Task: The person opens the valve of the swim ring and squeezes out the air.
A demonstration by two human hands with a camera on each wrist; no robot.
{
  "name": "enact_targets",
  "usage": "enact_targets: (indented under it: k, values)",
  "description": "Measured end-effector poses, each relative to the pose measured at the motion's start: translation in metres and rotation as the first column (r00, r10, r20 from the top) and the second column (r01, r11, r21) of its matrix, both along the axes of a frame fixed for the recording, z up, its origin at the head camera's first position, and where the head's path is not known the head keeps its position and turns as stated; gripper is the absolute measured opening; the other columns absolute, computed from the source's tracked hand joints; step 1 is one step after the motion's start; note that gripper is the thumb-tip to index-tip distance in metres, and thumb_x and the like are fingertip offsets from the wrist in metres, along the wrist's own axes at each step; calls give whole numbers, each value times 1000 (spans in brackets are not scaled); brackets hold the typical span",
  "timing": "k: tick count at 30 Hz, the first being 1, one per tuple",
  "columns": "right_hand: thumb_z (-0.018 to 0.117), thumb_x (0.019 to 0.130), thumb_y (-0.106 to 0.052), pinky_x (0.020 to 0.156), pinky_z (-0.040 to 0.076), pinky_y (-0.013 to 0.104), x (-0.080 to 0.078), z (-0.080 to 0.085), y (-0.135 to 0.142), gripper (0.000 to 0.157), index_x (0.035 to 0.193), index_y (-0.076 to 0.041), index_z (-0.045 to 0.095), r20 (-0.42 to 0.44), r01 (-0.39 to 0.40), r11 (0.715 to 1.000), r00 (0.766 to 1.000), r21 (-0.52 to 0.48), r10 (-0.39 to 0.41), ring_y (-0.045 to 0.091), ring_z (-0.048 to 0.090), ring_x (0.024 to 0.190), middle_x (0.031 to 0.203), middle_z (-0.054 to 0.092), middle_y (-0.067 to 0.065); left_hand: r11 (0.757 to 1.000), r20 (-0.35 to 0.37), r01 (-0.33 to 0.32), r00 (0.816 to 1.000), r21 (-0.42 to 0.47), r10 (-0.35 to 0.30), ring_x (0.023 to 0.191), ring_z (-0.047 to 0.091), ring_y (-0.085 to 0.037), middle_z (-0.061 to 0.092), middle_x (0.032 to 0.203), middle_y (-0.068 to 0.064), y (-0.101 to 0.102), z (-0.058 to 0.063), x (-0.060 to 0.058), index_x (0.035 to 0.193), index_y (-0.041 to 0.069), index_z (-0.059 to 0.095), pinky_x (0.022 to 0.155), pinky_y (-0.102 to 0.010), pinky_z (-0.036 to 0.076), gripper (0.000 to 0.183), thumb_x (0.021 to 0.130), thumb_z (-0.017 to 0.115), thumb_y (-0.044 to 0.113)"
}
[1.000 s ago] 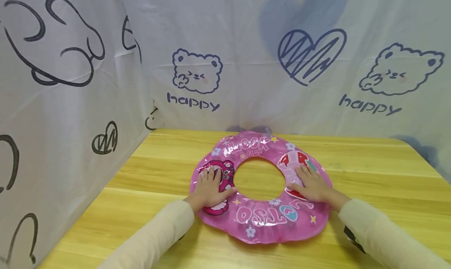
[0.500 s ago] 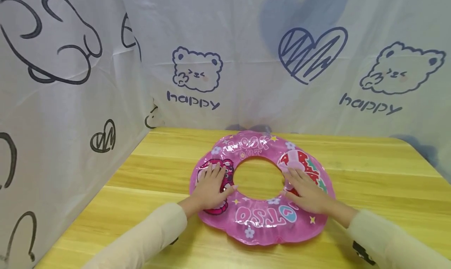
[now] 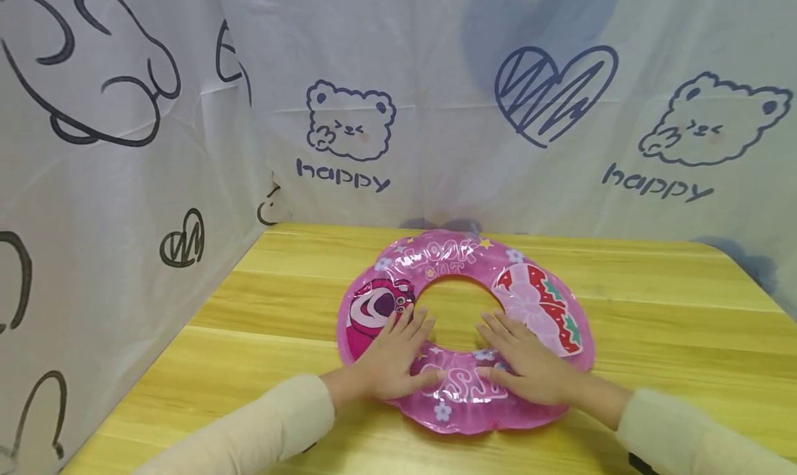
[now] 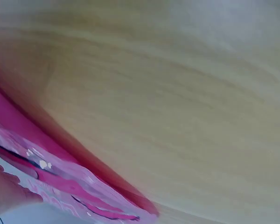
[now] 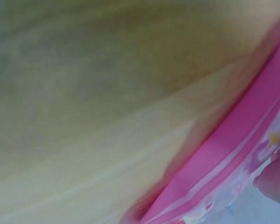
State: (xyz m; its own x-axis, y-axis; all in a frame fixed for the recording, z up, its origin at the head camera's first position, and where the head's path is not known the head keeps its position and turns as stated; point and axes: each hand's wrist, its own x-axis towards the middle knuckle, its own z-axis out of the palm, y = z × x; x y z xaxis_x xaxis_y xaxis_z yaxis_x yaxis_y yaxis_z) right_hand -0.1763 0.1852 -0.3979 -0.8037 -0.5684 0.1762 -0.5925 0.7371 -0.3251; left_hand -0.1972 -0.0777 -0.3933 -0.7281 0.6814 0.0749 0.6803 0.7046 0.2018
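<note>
Pink, glossy and puffy, one ring [image 3: 461, 417] lies flat on one table [image 3: 249, 337], printed with one bear [image 3: 373, 308] and pale lettering [image 3: 438, 254]. Left hand [image 3: 394, 357] and right hand [image 3: 532, 368], fingers extended, rest on its near half. Behind hangs cloth [image 3: 429, 157] with two "happy" captions [image 3: 343, 175].

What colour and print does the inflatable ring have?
The ring is pink, with pale flowers, lettering, a bear and strawberries; head view shows it best.

I see a glossy plastic ring [image 3: 463, 400]
Wood-grained surface [image 3: 672, 309]; my sleeve [image 3: 261, 423] and the curtain [image 3: 445, 150] are matt cloth.
</note>
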Motion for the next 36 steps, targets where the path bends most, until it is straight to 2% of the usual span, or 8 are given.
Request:
enact_targets:
  k: [3, 8, 12, 14, 16, 19, 27, 36]
  values:
    - [47, 93, -45, 112, 17, 58, 6, -1, -3, 68, 143, -2, 31, 24, -6, 1000, 1000, 25, 5, 41, 17, 140, 152, 24, 19, 999, 4, 18, 1000, -33, -18, 143, 7, -37, 11, 155, -18, 4, -2, 4, 147, 2, 18, 116, -52, 9, 90, 88, 33, 68]
    - [46, 92, -51, 113, 15, 53, 14, -4, -5, 72, 146, -6, 28, 47, -12, 998, 999, 59, 9, 36, 14, 142, 154, 21, 15, 998, 12, 26, 1000, -54, -25, 143, 8, -37, 11, 155, -18, 10, -3, 9, 147, 2, 20, 116, -51, 9, 91, 86, 40, 66]
    - [46, 91, -53, 117, -3, 33, 17, -9, -6, 75, 147, -8, 25, 53, -11, 998, 999, 59, 8, 35, 13, 143, 154, 19, 14, 996, 4, 22, 1000, -82, -22, 144, 7, -35, 10, 156, -16, 11, -7, 12, 148, 3, 17, 117, -51, 8, 93, 85, 40, 67]
    - [45, 91, -54, 112, -14, 20, 18, -11, -6, 76, 148, -8, 23, 69, -14, 998, 998, 63, 9, 34, 12, 143, 155, 17, 14, 995, -1, 21, 1000, -93, -22, 144, 7, -35, 9, 156, -15, 11, -10, 13, 148, 3, 15, 117, -50, 8, 95, 84, 39, 69]
    - [45, 91, -55, 107, -20, 11, 19, -14, -5, 78, 147, -7, 22, 66, -27, 997, 998, 75, 22, 36, 12, 143, 155, 16, 15, 994, -10, 20, 1000, -107, -21, 144, 7, -34, 7, 156, -16, 11, -13, 13, 149, 3, 13, 117, -50, 8, 96, 84, 37, 70]
    - [44, 90, -57, 105, -24, 11, 20, -17, -4, 79, 147, -6, 23, 54, -37, 996, 998, 87, 32, 37, 13, 142, 154, 17, 16, 992, -15, 17, 1000, -121, -19, 144, 5, -34, 5, 156, -17, 11, -17, 15, 149, 3, 13, 117, -50, 8, 98, 83, 38, 72]
    - [44, 90, -58, 107, -24, 14, 21, -24, -5, 79, 145, -5, 28, -17, -35, 992, 999, 121, 37, 37, 17, 141, 153, 20, 17, 986, -23, 15, 1000, -164, -19, 144, 4, -35, 2, 156, -19, 12, -21, 16, 149, 6, 14, 117, -51, 6, 97, 82, 39, 72]
    - [44, 91, -56, 107, -24, 15, 23, -27, -7, 76, 143, -3, 32, -76, -47, 987, 995, 152, 59, 39, 22, 139, 151, 24, 20, 970, 29, 2, 1000, -242, 5, 144, 0, -33, 1, 156, -18, 15, -20, 18, 150, 9, 12, 117, -49, 3, 97, 81, 39, 74]
